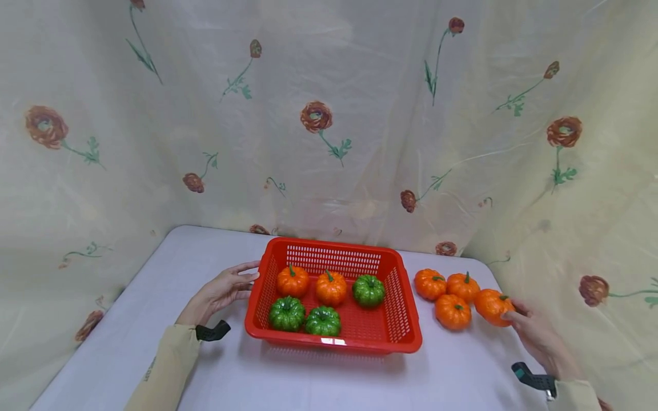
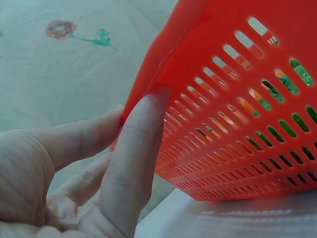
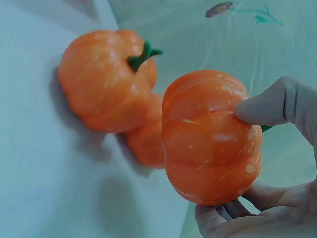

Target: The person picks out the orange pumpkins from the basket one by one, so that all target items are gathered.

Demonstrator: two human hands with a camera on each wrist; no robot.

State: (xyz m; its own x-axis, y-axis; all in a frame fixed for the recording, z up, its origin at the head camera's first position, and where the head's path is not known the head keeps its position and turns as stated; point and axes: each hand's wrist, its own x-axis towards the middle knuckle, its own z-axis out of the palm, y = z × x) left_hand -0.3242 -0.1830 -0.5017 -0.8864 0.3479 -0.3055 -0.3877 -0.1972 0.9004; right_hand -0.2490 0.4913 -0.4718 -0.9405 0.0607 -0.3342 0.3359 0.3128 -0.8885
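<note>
An orange pumpkin (image 1: 493,306) at the right end of a group of four on the pale surface (image 1: 154,319) is pinched by the right hand (image 1: 537,337), thumb on one side and fingers curled beneath it, as the right wrist view shows. Just beside it three other orange pumpkins (image 1: 452,291) are clustered. The left wall of the red basket (image 1: 396,308) is touched by the straight, spread fingers of the left hand (image 1: 221,291); nothing is gripped. Two orange pumpkins in the basket (image 1: 311,284) and three green pumpkins (image 1: 324,308) are seen inside it. A flowered curtain (image 1: 329,114) hangs behind
</note>
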